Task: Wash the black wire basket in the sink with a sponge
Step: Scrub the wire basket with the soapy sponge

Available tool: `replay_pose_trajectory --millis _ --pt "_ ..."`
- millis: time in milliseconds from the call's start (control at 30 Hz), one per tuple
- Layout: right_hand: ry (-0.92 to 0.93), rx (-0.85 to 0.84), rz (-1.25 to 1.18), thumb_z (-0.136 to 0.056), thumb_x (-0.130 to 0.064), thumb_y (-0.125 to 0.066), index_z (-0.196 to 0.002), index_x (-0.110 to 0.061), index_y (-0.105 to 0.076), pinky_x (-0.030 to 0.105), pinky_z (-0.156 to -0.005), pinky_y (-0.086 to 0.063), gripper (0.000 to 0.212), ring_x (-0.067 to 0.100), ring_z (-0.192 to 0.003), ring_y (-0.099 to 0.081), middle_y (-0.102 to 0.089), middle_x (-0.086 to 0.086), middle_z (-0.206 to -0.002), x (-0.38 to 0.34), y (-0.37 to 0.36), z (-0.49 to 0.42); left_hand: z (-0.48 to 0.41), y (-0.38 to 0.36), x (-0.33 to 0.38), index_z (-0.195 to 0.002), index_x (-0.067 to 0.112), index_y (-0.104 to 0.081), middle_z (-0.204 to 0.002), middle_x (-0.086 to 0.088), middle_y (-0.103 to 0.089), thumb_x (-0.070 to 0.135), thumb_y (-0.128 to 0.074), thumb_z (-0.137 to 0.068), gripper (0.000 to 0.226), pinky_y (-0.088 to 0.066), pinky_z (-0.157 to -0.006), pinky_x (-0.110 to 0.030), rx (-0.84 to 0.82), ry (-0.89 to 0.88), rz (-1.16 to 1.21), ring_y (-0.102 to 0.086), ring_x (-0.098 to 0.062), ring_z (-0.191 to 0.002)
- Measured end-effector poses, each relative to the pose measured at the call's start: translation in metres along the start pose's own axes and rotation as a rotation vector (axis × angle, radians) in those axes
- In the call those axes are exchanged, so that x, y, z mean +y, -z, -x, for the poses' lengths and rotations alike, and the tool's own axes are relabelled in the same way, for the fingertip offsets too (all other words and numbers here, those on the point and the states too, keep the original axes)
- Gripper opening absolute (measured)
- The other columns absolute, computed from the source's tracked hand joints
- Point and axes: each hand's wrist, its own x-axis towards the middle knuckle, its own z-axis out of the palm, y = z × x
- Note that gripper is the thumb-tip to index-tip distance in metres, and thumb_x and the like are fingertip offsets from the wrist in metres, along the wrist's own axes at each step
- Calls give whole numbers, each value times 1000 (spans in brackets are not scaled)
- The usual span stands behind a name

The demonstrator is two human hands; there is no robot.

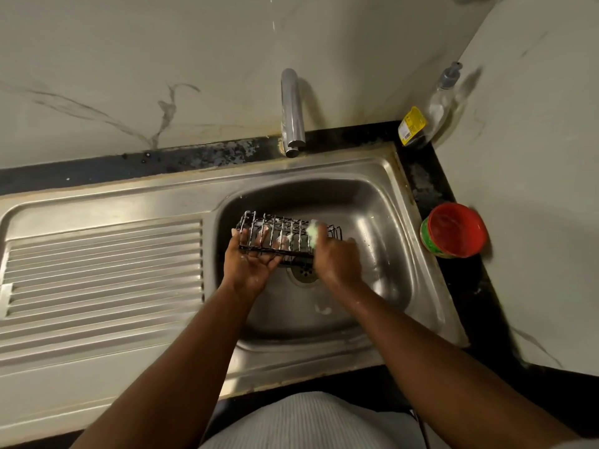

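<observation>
Pinching the pale green sponge (312,233) in curled fingers, the right hand (337,259) presses it on the wire basket (285,234). The left hand (251,259) clasps the basket from beneath, fingers spread under the wires, above the drain (303,272) in the sink (372,189). Scrubbing along each wire and turning the basket would likely reach its corners and underside.

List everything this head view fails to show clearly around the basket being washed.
All in the head view:
- sponge: motion-blurred and mostly covered by the right hand; shape unclear.
- black wire basket: right near corner hidden by that hand.
- left hand: fingers partly masked behind the basket's wires.
- drain: partly covered by basket and hands.
- bottle label: too small to read.
- red-lidded tub: contents hidden by its lid.
</observation>
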Motion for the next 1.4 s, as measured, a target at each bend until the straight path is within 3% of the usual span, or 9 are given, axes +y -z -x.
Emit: replay_pose_trajectory --millis 200,400,500,600,833,1000,1167,1333,1400 --pt "-320 -70 -7 -101 -14 -50 -148 -5 -32 39 -81 -53 51 33 -89 -74 -76 15 -104 6 -2 -1 3 -9 0 -104 20 -72 -116 -13 -79 51 -51 -107 38 -47 -108 -59 -6 -7 -16 -68 -42 -120" --pt "134 3 -124 -101 -23 -53 -139 -9 -42 34 -67 -45 42 31 -72 -71 -74 12 -89 -71 4 -9 1 -2 1 -106 23 -68 -107 -10 -77 54 -46 -108 37 -60 -87 -45 33 -31 -50 -74 -29 -102" --pt "363 70 -116 -99 -24 -57 -134 -10 -48 39 -71 -55 39 32 -66 -71 -73 12 -80 -76 2 -11 -1 -4 2 -107 23 -69 -137 -15 -68 52 -51 -107 34 -48 -111 -50 64 6 -2 -62 -32 -131" --pt "530 156 -65 -91 -23 -61 -130 -9 -56 38 -69 -52 42 30 -58 -68 -72 10 -71 -46 -4 -20 -1 -1 5 -108 21 -70 -139 -13 -68 55 -49 -106 40 -50 -107 -54 57 15 -21 -61 -34 -131" --pt "207 233 -51 -81 -11 -73 -127 -5 -58 36 -61 -51 49 29 -45 -62 -67 8 -59 -17 -2 -41 5 -14 7 -107 24 -67 -110 -7 -75 53 -47 -108 36 -53 -88 -53 23 -6 -47 -68 -31 -109" --pt "555 178 -46 -92 -26 -56 -130 -16 -54 37 -67 -51 39 29 -55 -66 -70 8 -68 -34 -12 -26 1 -8 10 -118 18 -69 -125 -15 -73 56 -43 -108 47 -53 -97 -56 57 28 -68 -67 -36 -116" --pt "151 204 77 -69 -12 -80 -118 -10 -58 35 -59 -51 54 26 -40 -60 -64 4 -53 11 -7 -39 3 -10 11 -109 22 -66 -117 -10 -73 53 -47 -107 36 -54 -90 -55 52 39 -8 -68 -36 -116" --pt "441 209 -13 -85 -26 -52 -122 -4 -62 35 -64 -52 44 29 -49 -65 -70 9 -62 -1 -25 -2 0 -13 13 -110 14 -68 -91 -10 -80 53 -34 -110 52 -56 -78 -48 25 46 -35 -76 -30 -89" --pt "374 205 18 -83 -22 -65 -125 -7 -55 36 -68 -52 46 27 -47 -64 -69 8 -60 13 -30 4 4 -13 13 -111 14 -68 -93 -11 -80 54 -32 -111 54 -59 -75 -47 20 57 -53 -75 -31 -90"
